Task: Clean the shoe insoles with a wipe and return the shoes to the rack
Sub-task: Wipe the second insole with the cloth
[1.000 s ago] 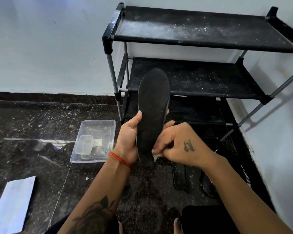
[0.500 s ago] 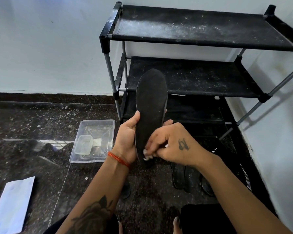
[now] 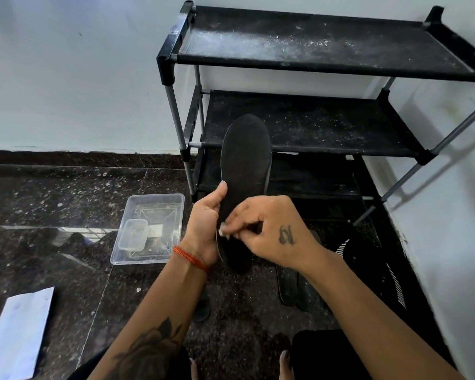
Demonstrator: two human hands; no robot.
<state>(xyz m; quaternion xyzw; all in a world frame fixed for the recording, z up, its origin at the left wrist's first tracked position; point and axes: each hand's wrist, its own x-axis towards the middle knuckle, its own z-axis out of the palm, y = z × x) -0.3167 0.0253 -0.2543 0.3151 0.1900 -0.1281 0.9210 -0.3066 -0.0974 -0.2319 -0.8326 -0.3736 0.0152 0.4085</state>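
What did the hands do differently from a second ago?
The right hand slid its wipe leftward across the lower part of the insole, from the middle toward the left edge. The left hand still holds the insole upright. The clear tub and rack have not moved.

I see a black insole held upright before a dusty three-tier black shoe rack, my left hand clasping its lower edge, thumb on the face. My right hand presses its pinched fingertips to the insole's lower part; a sliver of white shows beneath them. On the dark speckled floor sit a clear plastic tray, a white packet and more insoles.
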